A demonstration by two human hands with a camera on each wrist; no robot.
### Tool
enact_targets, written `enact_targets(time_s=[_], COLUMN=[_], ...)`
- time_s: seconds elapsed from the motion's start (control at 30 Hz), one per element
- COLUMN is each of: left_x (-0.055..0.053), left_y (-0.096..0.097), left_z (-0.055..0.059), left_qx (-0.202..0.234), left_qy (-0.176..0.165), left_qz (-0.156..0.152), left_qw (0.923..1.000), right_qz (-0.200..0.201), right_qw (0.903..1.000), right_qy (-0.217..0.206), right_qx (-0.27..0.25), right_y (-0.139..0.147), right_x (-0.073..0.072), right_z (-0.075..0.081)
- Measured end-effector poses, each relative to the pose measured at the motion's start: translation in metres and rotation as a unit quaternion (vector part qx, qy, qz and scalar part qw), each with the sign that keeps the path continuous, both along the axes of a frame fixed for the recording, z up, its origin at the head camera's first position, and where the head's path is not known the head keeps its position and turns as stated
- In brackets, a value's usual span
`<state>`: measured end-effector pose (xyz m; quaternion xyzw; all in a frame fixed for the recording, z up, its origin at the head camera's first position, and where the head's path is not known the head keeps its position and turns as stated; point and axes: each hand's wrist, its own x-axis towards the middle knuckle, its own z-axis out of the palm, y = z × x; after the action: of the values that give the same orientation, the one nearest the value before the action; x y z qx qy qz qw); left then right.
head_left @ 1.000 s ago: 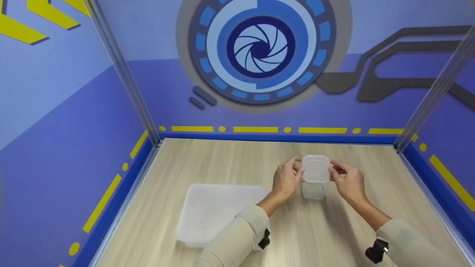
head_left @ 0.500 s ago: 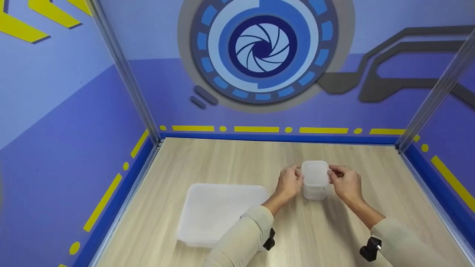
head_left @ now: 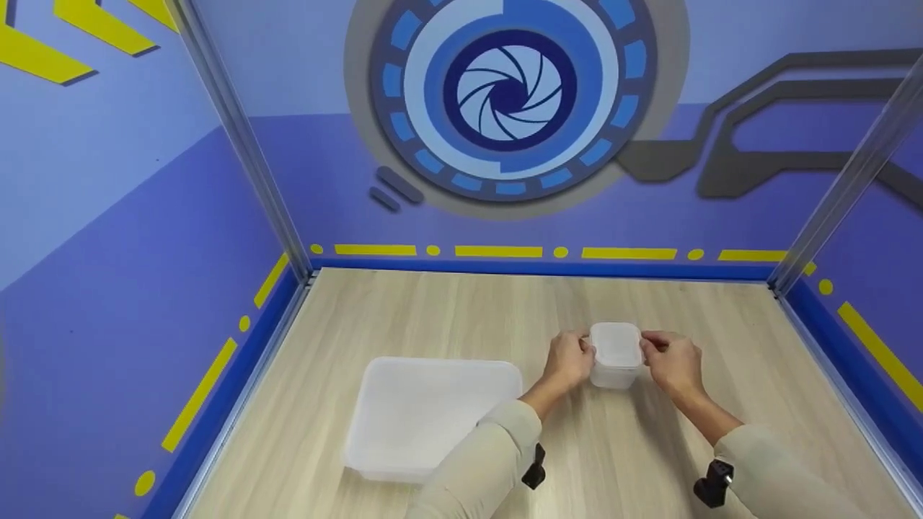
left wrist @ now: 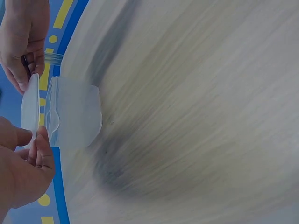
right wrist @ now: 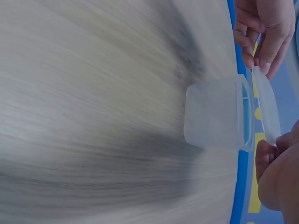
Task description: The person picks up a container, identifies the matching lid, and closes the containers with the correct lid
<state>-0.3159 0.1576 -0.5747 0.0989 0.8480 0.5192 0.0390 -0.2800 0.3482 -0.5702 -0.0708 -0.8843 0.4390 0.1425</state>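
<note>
A small translucent plastic container (head_left: 614, 379) stands upright on the wooden table, right of centre. Just over its open top, both hands hold a whitish square lid (head_left: 616, 344). My left hand (head_left: 570, 358) pinches the lid's left edge between thumb and fingers, and my right hand (head_left: 674, 360) pinches the right edge. In the left wrist view a narrow gap shows between the lid (left wrist: 31, 105) and the container's rim (left wrist: 51, 112). The right wrist view also shows the lid (right wrist: 266, 106) apart from the container (right wrist: 215, 113).
A large, low translucent box (head_left: 425, 411) with a whitish top sits on the table (head_left: 288, 432) to the left, partly behind the left sleeve (head_left: 483, 461). Blue patterned walls with metal corner posts (head_left: 241, 144) enclose the table's back and sides.
Both hands have lowered the lid toward the small container, and it has come more level over the top. The container and the large box stay in place.
</note>
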Motion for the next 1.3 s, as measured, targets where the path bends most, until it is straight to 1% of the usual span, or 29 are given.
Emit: enact_targets(time_s=[0.13, 0.23, 0.43, 0.57, 0.8, 0.93, 1.0, 1.13, 1.23, 1.3], left_x=[0.001, 0.003, 0.004, 0.003, -0.001, -0.003, -0.002, -0.001, 0.001, 0.003], left_y=[0.003, 0.006, 0.010, 0.012, 0.014, 0.014, 0.014, 0.015, 0.017, 0.018], left_z=[-0.002, -0.002, -0.002, -0.005, -0.011, -0.013, -0.013, -0.010, -0.008, -0.007], left_qx=[-0.024, -0.050, -0.079, -0.090, -0.078, -0.079, -0.081, -0.104, -0.120, -0.119], left_qy=[0.025, 0.038, 0.017, 0.007, -0.006, -0.009, -0.009, 0.006, 0.006, -0.001], left_qz=[0.002, 0.012, 0.019, 0.020, 0.020, 0.022, 0.022, 0.019, 0.022, 0.026], left_qw=[0.9994, 0.9980, 0.9966, 0.9957, 0.9967, 0.9966, 0.9964, 0.9943, 0.9925, 0.9925], right_qz=[0.001, 0.002, 0.006, 0.010, 0.016, 0.027, 0.034, 0.042, 0.046, 0.047], right_qw=[0.9999, 0.9997, 0.9993, 0.9991, 0.9986, 0.9975, 0.9967, 0.9945, 0.9938, 0.9944], right_qy=[0.001, 0.001, -0.016, -0.027, -0.047, -0.064, -0.073, -0.092, -0.097, -0.094], right_qx=[0.014, 0.023, 0.033, 0.031, 0.020, 0.008, -0.003, -0.027, -0.026, -0.016], right_y=[0.002, 0.003, 0.004, 0.004, 0.006, 0.007, 0.008, 0.010, 0.011, 0.011], right_x=[0.000, 0.000, -0.003, -0.005, -0.005, -0.005, -0.005, -0.005, -0.006, -0.006], right_z=[-0.004, -0.007, -0.009, -0.011, -0.014, -0.015, -0.015, -0.014, -0.015, -0.016])
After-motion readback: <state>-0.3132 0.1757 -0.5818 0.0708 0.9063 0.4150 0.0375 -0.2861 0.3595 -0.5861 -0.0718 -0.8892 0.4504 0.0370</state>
